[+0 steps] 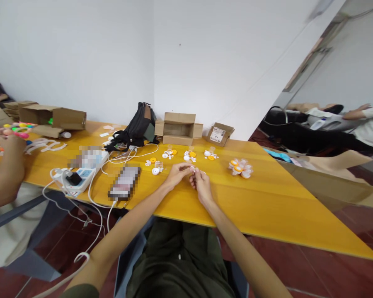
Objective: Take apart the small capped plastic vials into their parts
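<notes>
Over the middle of the yellow table, my left hand [178, 174] and my right hand [201, 182] meet, fingertips pinched on a small white plastic part [192, 169]. Its exact shape is too small to make out. Beyond my hands lie loose groups of white, orange and clear plastic pieces: one group [155, 169] to the left, another [190, 155] straight ahead, a third [210, 155] slightly right. A cluster of clear and orange round plastic items [240, 168] sits right of my right hand.
An open cardboard box [178, 138] and a smaller one [220, 134] stand along the wall. A black backpack [138, 126], a phone [124, 183] and a power strip [84, 178] with cables lie left. At far left a co-worker's hand [12, 145] handles colourful pieces. A large carton [323, 178] stands right.
</notes>
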Demonstrator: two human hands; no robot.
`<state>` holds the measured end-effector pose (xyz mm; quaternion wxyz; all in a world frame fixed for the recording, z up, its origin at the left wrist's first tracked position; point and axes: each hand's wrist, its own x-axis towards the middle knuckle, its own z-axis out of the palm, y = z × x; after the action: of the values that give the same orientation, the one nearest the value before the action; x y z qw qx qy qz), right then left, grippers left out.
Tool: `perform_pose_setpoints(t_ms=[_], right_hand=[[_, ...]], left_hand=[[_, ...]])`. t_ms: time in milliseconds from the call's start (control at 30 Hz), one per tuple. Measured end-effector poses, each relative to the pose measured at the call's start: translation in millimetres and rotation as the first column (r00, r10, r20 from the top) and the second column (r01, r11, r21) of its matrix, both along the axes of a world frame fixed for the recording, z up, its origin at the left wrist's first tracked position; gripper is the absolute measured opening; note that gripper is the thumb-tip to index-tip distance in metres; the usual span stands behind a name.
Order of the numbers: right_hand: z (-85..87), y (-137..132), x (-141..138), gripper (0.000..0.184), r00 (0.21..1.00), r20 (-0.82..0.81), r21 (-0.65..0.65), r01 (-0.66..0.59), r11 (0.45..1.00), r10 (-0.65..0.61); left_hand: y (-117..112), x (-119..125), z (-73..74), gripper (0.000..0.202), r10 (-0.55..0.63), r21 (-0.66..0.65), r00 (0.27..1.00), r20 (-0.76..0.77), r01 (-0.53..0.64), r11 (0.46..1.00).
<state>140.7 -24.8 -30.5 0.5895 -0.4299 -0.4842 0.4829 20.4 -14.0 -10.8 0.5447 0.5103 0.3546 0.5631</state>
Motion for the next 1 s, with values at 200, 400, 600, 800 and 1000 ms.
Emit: perform_pose_setpoints(t_ms=[200, 400, 600, 800, 1000], right_hand=[[4.1, -2.3, -0.4, 0.061, 1.000, -0.002, -0.035, -0.008, 0.999, 0.008], [6.0, -3.8, 0.3, 0.060, 1.000, 0.000, -0.052, -0.025, 0.998, 0.025], [7.2, -4.3, -0.2, 0.058, 1.000, -0.009, -0.084, -0.007, 0.996, 0.006], [9.2, -6.2, -2.5, 0.061, 1.000, 0.000, -0.068, -0.006, 0.998, 0.006], [7.0, -5.7, -4.3, 0.059, 1.000, 0.001, -0.037, 0.018, 0.999, -0.018]], left_hand=[[0.6, -1.5, -0.1, 0.037, 0.006, -0.024, 1.000, 0.020, -0.005, 1.000], [-1.1, -0.5, 1.5, 0.036, 0.000, -0.044, 1.000, 0.016, 0.001, 0.999], [-1.2, -0.2, 1.4, 0.032, -0.020, -0.036, 1.000, -0.018, 0.019, 0.999], [1.5, -3.3, -0.9, 0.035, -0.047, -0.042, 0.999, -0.026, 0.046, 0.998], [2.5, -3.9, -3.9, 0.042, -0.104, -0.032, 0.995, 0.009, 0.104, 0.994]])
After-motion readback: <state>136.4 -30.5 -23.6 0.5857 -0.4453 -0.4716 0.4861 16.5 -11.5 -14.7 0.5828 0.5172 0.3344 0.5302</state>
